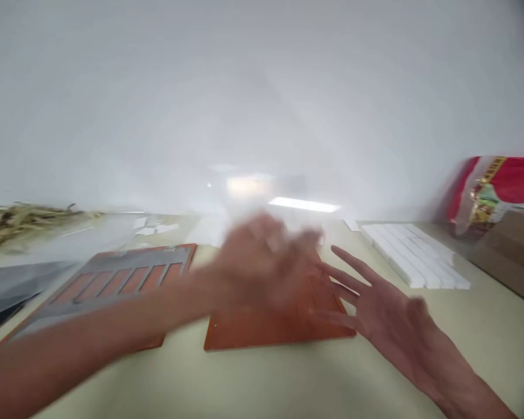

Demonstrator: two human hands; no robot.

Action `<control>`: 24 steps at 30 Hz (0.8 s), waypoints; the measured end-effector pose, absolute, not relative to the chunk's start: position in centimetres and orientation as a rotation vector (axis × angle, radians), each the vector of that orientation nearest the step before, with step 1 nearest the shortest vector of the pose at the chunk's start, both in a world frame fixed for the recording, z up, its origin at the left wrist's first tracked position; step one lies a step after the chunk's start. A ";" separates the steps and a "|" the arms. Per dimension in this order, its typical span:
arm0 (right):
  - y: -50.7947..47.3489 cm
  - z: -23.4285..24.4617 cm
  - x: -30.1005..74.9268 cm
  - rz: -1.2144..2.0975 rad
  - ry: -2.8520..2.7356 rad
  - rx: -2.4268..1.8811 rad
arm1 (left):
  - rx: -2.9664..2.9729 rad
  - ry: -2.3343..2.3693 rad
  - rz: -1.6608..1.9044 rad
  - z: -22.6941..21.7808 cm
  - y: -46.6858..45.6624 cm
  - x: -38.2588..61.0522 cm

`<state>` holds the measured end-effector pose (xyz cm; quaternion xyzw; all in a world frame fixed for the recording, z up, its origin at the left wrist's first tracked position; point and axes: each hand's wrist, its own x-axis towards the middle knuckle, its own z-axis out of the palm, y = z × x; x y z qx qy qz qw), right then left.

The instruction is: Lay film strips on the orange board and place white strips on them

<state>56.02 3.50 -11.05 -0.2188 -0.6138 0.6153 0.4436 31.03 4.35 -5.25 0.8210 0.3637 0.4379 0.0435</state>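
My left hand (262, 262), smeared by motion, is raised over a reddish-brown board (279, 326). Its fingers look closed on a clear plastic sheet (305, 204), which shows mostly as bright reflections against the wall; the exact grip is blurred. To the right, my right hand (388, 320) is open, palm turned up and fingers spread, with nothing in it. Its fingertips hang over the board's right edge; whether they touch it I cannot tell. Another reddish-brown board with a grey slotted template (133, 279) on it lies to the left, partly behind my left forearm.
White strips (414, 256) lie side by side at the right. Beyond them are a cardboard box (510, 250) and a red package (506, 180). At the left are dried plant strands (21, 221), clear film (100, 233), white paper pieces (151, 227) and a grey sheet (21, 285).
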 end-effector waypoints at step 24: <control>7.8 -14.7 59.7 1.563 -1.295 -1.190 | 0.914 1.311 1.050 -17.2 1.3 29.9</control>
